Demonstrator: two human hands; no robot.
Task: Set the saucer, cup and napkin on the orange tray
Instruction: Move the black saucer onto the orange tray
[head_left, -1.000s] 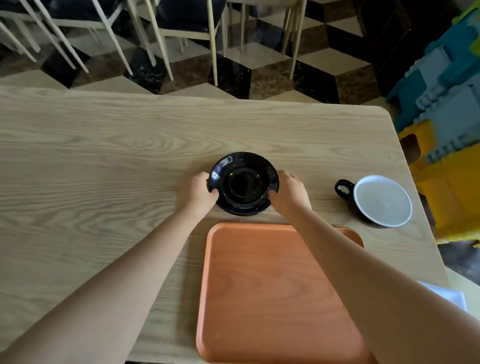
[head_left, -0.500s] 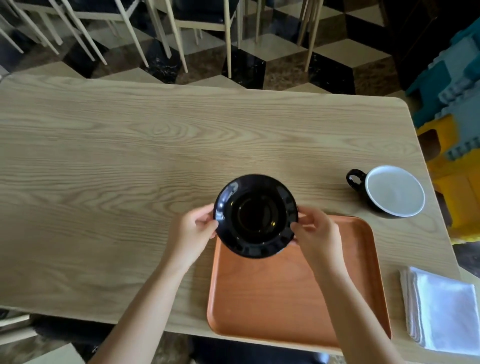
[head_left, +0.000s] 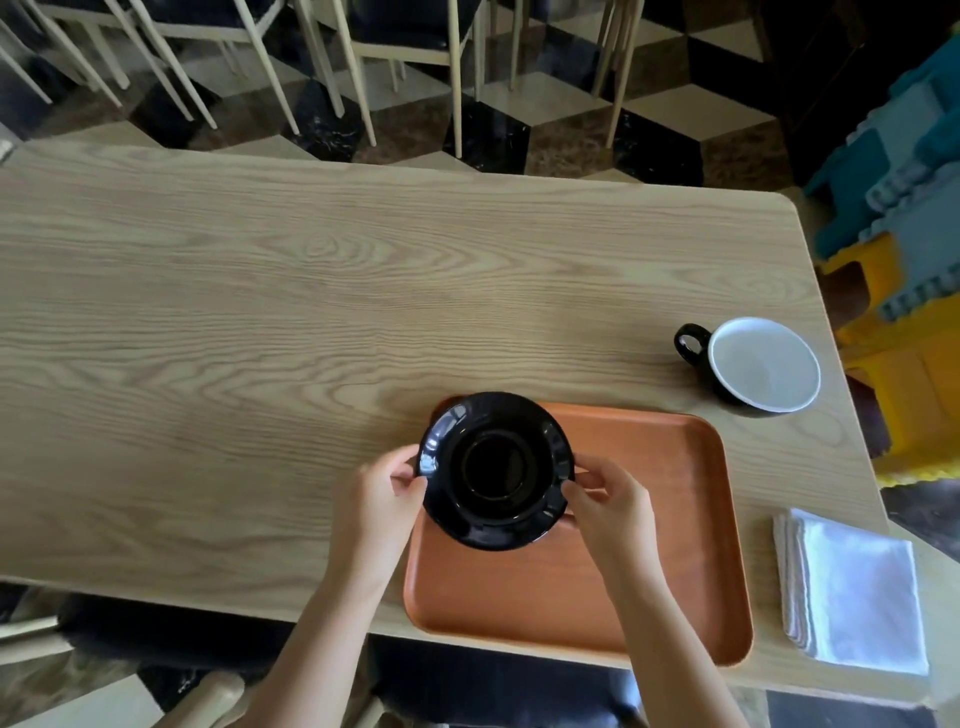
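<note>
A glossy black saucer is held over the far left corner of the orange tray. My left hand grips its left rim and my right hand grips its right rim. Whether the saucer touches the tray I cannot tell. A black cup with a white inside stands on the table to the right, beyond the tray, handle pointing left. A folded white napkin lies on the table right of the tray, near the front edge.
The light wooden table stretches wide to the left. Chairs stand beyond its far edge on a chequered floor. Blue and yellow foam blocks sit off the right edge.
Both hands lifted the saucer off the table and brought it toward me, over the tray's far left corner. The view pulled back, and the napkin has come into sight.
</note>
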